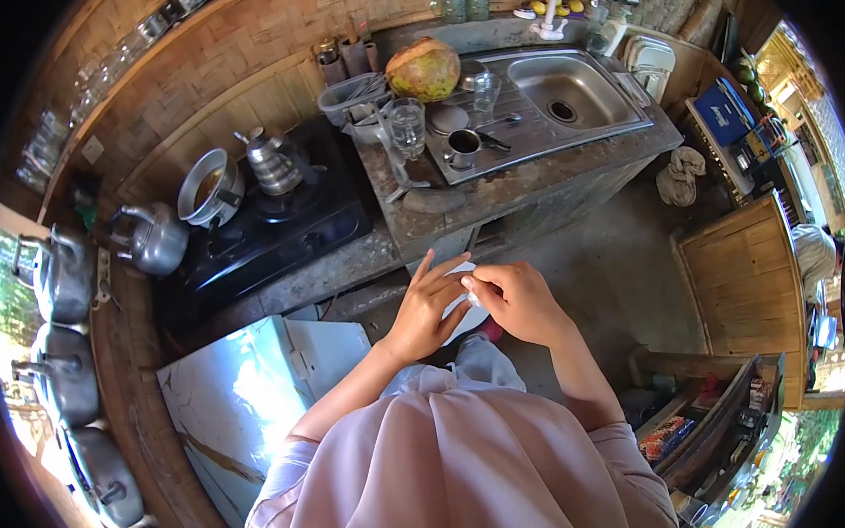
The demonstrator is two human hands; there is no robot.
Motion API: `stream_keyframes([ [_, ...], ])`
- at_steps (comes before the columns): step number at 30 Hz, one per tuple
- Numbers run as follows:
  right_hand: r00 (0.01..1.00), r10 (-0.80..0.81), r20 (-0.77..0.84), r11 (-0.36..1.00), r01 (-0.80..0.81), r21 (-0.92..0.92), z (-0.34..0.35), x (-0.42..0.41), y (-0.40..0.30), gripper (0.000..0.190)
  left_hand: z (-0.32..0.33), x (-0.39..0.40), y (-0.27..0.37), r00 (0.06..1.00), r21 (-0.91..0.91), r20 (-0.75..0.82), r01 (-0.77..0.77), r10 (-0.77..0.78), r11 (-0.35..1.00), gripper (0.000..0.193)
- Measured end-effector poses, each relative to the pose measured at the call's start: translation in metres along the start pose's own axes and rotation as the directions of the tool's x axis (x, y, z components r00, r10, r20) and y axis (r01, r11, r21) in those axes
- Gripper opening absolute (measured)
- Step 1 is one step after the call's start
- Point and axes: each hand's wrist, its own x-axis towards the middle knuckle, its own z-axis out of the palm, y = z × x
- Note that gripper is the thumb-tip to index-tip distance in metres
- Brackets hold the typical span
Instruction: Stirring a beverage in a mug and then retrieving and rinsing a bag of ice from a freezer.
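Note:
My left hand and my right hand meet in front of my body, above the floor. Between the right thumb and fingers is pinched a small crumpled white piece, perhaps tissue or thin plastic. The left fingers are spread, with some of their tips against the right fingers. Whether the left hand also grips the white piece is hidden. Behind the hands shows a larger pale white shape, partly covered; I cannot tell if it joins the pinched piece.
Ahead, a counter holds a steel sink, a coconut, a glass mug and a metal cup. Kettles and a pan stand on and beside the black stove. A white fridge is at left, wooden shelves at right.

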Motion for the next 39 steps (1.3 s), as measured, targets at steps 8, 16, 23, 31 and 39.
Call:
stream_keyframes([
  [8,0.991,0.057,-0.118,0.998,-0.054,0.023,-0.068,-0.007,0.04,0.029,0.05,0.072,0.009,0.993,-0.041,0.051,-0.106,0.108,0.993,0.023],
  [16,0.934,0.067,-0.352,0.984,-0.003,0.181,-0.154,-0.012,0.114,0.028,0.126,0.172,0.026,1.0,-0.372,-0.02,-0.02,0.013,0.928,0.01],
  [23,0.633,0.445,-0.634,0.84,-0.048,0.541,-0.176,-0.04,0.29,0.02,0.175,0.28,0.031,0.99,-0.476,0.059,-0.084,0.127,0.876,0.02],
  [31,0.866,0.493,0.083,-0.468,0.183,0.864,-0.156,-0.005,0.322,0.062,0.21,0.389,0.031,0.962,-0.514,-0.038,-0.251,0.271,0.82,0.013],
  [39,0.843,0.537,-0.021,-0.13,0.107,0.986,-0.248,0.065,0.392,0.073,0.221,0.494,-0.014,0.961,-0.422,-0.084,-0.275,0.265,0.864,0.021],
])
